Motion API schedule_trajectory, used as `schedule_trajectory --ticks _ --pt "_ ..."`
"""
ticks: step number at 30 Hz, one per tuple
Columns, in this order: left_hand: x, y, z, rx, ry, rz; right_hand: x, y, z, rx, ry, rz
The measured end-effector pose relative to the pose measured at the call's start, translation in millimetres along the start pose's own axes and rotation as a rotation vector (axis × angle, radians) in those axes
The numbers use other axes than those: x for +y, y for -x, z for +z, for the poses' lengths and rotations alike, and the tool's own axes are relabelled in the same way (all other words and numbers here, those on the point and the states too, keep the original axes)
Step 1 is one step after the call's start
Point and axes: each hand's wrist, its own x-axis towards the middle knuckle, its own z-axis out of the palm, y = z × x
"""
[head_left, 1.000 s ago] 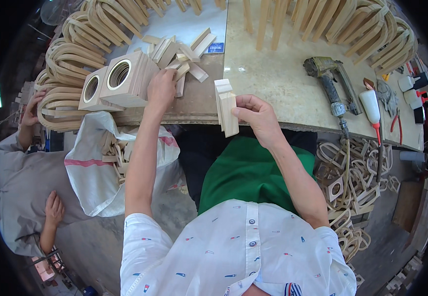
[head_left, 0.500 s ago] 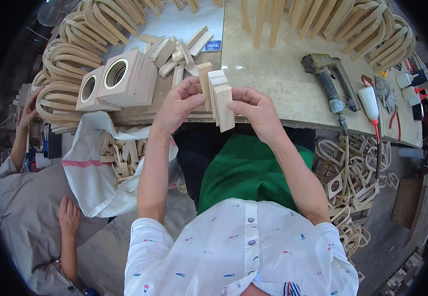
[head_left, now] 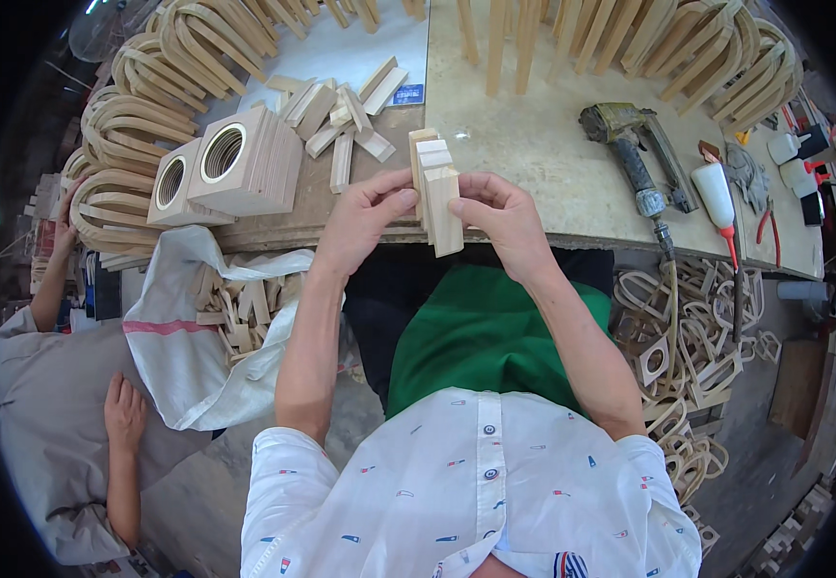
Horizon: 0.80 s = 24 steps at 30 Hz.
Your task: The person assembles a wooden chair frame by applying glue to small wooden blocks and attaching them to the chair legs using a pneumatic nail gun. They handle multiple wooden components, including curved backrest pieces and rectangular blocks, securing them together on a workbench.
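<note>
Item: small stack of short wooden blocks [head_left: 435,193], standing on end at the near edge of the workbench [head_left: 553,164], at about 12 o'clock from the person's chest; the left hand [head_left: 365,217] is pinching the stack's left face with curled fingers and thumb, the right hand [head_left: 500,214] is closing around its right side, so both hands are gripping the blocks between them. Handling, judged: light, stiff, dry bare wood, not slippery, not fragile, though loose pieces are likely sliding against one another unless squeezed flat face to flat face; best hold is across the broad sides near mid-height. Loose offcuts [head_left: 341,111] are lying at 11 o'clock; two square wooden boxes with round holes [head_left: 221,173] are sitting at 10 o'clock, insides dark and contents not visible. Containers: a white sack [head_left: 182,337] at 8 o'clock is hanging open below the bench edge, holding scrap wood pieces. A nail gun [head_left: 630,144] and a glue bottle [head_left: 714,193] are resting at 2 o'clock.
</note>
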Motion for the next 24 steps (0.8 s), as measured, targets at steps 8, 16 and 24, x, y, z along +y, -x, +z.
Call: schedule_trajectory --ticks 8,16,24 --pt "-1.5 7.0 40.0 0.164 -0.140 0.032 9.0 -0.1 2.1 0.054 0.014 0.037" --pt "10.0 -18.7 47.8 0.291 -0.728 0.416 14.1 24.3 -28.4 0.206 -0.055 0.030" --pt "-51.4 -63.3 55.7 0.323 -1.343 0.767 49.6 73.4 -59.8 0.286 -0.222 0.149"
